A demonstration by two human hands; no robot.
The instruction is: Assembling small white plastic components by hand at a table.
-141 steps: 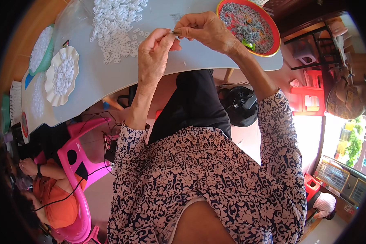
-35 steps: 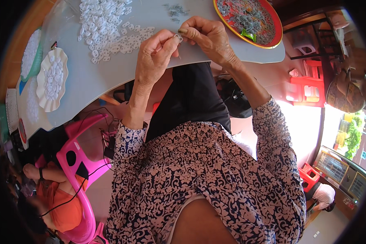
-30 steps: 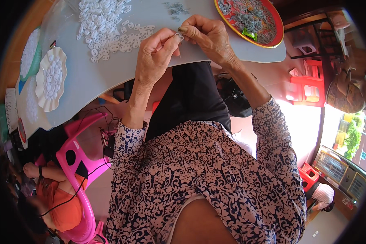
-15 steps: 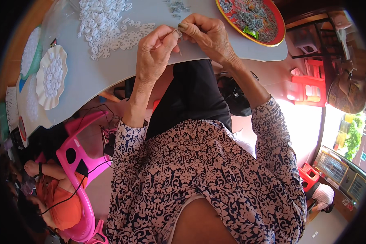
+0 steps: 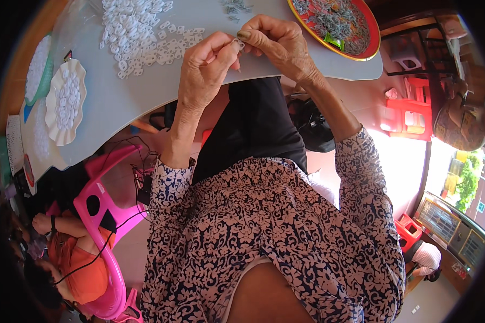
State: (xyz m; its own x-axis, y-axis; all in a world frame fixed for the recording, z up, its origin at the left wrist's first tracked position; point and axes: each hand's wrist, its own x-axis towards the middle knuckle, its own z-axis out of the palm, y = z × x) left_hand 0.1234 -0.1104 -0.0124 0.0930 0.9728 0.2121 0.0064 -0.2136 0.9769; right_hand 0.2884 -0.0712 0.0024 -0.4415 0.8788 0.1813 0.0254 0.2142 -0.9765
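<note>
Small pale piece (image 5: pixel 238 45) pinched near the tabletop's (image 5: pixel 113 102) front edge

The piece is gripped between the thumb and forefinger of the left hand (image 5: pixel 207 67). The fingers of the right hand (image 5: pixel 280 46) are curled in at the same spot; whether the piece or anything else is gripped by them cannot be told. Since it is so small and is mostly covered by fingertips, it could be let slip by a slight loosening or a poorly matched push from the two hands. If dropped, it might be lost over the front edge, onto the black trousers (image 5: pixel 258 121) or the floor. Farther in, the loose white pieces (image 5: pixel 167 51) could be scattered by a careless sweep of the left wrist, and the red tray (image 5: pixel 374 29) with its grey pieces (image 5: pixel 337 19) could be knocked by the right forearm.

As to looks, the held piece is seen as pale and rounded, with what appears to be an opening in it; finer detail is hidden. Beyond the left hand, flat white pieces with holes are spread thinly, then heaped more thickly. A small cluster of thin grey bits (image 5: pixel 235 7) is seen past the hands, its shapes too small to be made out.
</note>
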